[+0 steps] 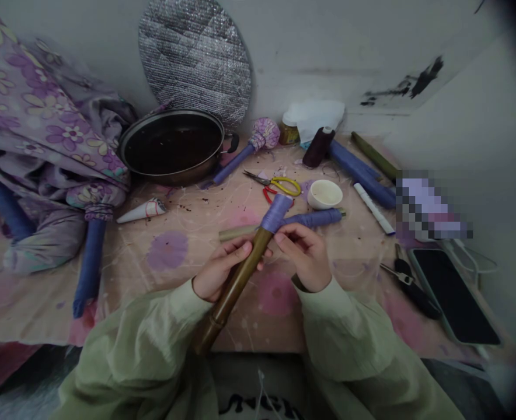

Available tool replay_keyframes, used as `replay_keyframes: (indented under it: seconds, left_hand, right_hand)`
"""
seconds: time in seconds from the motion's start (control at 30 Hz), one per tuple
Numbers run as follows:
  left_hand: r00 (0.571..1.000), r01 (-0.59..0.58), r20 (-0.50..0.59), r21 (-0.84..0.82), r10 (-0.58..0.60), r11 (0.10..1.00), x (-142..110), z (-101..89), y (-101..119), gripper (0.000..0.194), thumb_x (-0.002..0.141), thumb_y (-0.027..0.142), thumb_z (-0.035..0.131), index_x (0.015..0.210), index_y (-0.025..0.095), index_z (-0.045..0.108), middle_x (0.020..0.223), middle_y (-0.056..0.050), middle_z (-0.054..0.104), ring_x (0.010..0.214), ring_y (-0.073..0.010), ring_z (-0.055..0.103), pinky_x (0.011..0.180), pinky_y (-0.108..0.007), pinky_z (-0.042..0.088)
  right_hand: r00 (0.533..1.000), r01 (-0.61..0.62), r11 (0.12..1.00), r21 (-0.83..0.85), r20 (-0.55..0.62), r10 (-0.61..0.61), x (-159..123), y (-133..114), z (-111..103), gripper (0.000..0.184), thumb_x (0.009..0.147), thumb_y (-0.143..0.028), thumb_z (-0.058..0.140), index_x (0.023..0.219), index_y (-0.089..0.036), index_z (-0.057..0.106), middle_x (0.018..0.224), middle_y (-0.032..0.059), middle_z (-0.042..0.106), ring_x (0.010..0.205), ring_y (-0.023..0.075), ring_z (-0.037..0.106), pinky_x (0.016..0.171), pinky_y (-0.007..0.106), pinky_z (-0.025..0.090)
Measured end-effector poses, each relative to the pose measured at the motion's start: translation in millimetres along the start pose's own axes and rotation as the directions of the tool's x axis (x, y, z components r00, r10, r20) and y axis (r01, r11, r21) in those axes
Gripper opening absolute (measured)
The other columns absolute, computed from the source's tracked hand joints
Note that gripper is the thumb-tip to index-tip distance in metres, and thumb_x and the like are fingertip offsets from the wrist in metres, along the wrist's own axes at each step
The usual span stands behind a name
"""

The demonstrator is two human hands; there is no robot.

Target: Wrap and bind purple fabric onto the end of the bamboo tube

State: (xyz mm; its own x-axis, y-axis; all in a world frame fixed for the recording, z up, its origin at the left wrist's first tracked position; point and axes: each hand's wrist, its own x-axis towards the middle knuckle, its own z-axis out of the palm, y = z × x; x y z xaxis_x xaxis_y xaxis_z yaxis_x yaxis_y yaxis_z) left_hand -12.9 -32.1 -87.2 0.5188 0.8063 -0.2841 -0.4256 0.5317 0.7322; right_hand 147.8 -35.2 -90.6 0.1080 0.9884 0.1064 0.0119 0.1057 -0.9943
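Note:
A brown bamboo stick [236,283] slants up from my lap, its top end bound in purple thread [275,211]. My left hand [218,268] is closed round the stick's middle. My right hand [305,254] pinches at the stick just below the purple binding, fingers curled. Behind the hands lies another stick partly wrapped in purple [313,219]. A small white cup [324,193] and yellow-handled scissors [278,184] sit just beyond.
A dark pan [173,146] stands at the back left beside flowered purple cloth [43,134]. A dark thread spool [318,146], purple-wrapped sticks [361,172], a white marker [374,208], pliers [409,283] and a phone [455,294] lie on the right.

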Motion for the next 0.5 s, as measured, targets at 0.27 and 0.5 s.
replay_keyframes:
  seconds: [0.27, 0.5]
  left_hand:
    - [0.981, 0.148, 0.148, -0.175, -0.123, 0.973, -3.5, 1.6, 1.3, 0.022, 0.085, 0.027, 0.052, 0.101, 0.014, 0.058, 0.082, -0.004, 0.053, 0.055, -0.006, 0.048, 0.041, -0.015, 0.037]
    - [0.972, 0.123, 0.219, -0.143, -0.089, 0.982, -3.2, -1.0, 2.0, 0.029, 0.075, 0.019, 0.064, 0.101, 0.017, 0.051, 0.082, -0.001, 0.053, 0.045, 0.0002, 0.038, 0.035, -0.009, 0.025]
  right_hand:
    - [1.0, 0.017, 1.0, -0.008, 0.011, -0.017, 0.2, 0.8, 0.8, 0.011, 0.074, -0.026, 0.063, 0.067, -0.018, 0.06, 0.059, -0.0021, 0.057, 0.056, 0.0107, 0.05, 0.053, 0.025, 0.041]
    - [0.998, 0.057, 0.997, -0.048, 0.041, -0.055, -0.7, -0.2, 1.2, 0.007, 0.074, -0.023, 0.061, 0.069, -0.018, 0.061, 0.06, -0.0019, 0.058, 0.054, 0.0101, 0.05, 0.051, 0.024, 0.041]
